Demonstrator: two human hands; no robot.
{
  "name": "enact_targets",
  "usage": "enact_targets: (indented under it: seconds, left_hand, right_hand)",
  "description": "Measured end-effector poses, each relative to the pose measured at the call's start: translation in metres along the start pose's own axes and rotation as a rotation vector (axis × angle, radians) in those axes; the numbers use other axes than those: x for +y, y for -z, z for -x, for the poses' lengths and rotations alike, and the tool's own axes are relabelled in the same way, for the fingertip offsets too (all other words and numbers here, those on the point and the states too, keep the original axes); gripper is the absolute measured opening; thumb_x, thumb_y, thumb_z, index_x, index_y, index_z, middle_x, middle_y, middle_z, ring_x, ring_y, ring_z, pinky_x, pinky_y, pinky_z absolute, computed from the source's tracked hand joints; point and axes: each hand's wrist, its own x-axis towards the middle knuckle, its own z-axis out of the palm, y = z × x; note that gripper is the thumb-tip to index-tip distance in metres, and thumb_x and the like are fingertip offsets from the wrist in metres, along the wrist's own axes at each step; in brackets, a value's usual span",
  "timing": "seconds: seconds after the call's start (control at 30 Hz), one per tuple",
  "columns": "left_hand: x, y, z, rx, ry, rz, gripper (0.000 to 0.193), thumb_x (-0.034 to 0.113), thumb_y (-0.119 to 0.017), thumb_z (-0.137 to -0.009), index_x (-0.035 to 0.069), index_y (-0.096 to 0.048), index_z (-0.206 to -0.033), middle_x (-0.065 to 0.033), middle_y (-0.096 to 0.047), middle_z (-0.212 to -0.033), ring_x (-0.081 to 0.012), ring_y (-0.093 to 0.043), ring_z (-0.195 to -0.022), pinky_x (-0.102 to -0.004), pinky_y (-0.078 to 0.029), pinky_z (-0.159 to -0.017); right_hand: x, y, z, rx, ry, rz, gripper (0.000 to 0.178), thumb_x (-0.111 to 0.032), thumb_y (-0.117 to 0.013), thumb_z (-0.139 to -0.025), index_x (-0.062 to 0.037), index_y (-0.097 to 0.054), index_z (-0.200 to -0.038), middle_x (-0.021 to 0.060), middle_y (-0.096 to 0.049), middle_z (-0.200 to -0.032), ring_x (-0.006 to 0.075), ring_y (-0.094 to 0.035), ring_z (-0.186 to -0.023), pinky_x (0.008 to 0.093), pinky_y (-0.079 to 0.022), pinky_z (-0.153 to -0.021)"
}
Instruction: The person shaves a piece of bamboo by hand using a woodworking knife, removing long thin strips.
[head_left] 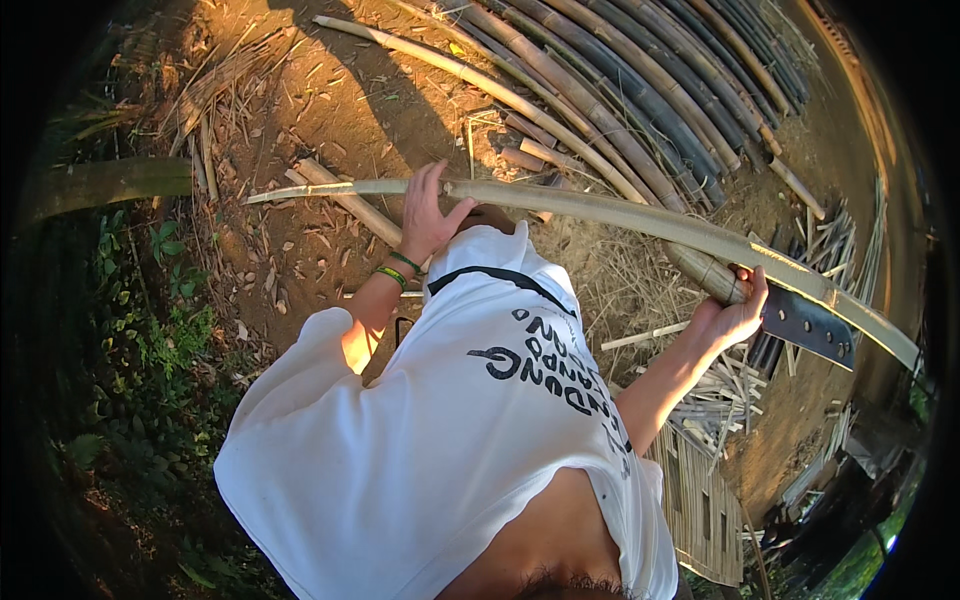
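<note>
A long split bamboo strip (600, 208) runs across in front of me, bowed, its thin pale tip at the left and its wider end at the far right. My left hand (428, 215) is closed on it near the tip, fingers over the far edge and thumb on the near side. My right hand (728, 312) is closed around its right part, thumb up against the strip. Below the strip, a thick bamboo piece (705, 270) ends beside my right fingers. A dark flat piece with round spots (808, 327) shows just right of that hand; its link to the hand is hidden.
Several long bamboo poles (620, 90) lie side by side at the far right. A short bamboo pole (350, 203) is on the ground by my left hand. Cut bamboo sticks (720, 400) are heaped at the right, near a slatted bamboo panel (700, 510). Green plants (160, 345) grow at the left.
</note>
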Motion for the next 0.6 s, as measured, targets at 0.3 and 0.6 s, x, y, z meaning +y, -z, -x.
enact_targets:
  seconds: [0.3,0.6]
  left_hand:
    - [0.145,-0.011,-0.099,-0.208,-0.284,0.146,0.06,0.042,-0.083,-0.074,0.004,-0.062,-0.115,-0.0144,-0.069,-0.091,-0.0282,-0.068,-0.083,-0.0419,-0.055,-0.074]
    - [0.183,0.205,-0.264,0.727,-0.699,0.021,0.038,0.044,-0.078,-0.079,0.012,-0.057,-0.08,-0.0038,-0.056,-0.061,-0.02,-0.059,-0.052,-0.033,-0.047,-0.049]
  right_hand:
    - [-0.037,-0.051,0.04,-0.223,0.038,-0.047,0.022,-0.021,-0.074,-0.089,-0.0036,-0.063,-0.083,0.0057,-0.063,-0.081,0.0145,-0.057,-0.078,0.0334,-0.05,-0.082]
    - [-0.009,0.004,0.001,-0.243,-0.078,-0.017,0.021,-0.021,-0.073,-0.091,-0.0037,-0.06,-0.091,0.0091,-0.065,-0.082,0.0142,-0.06,-0.068,0.0327,-0.055,-0.069]
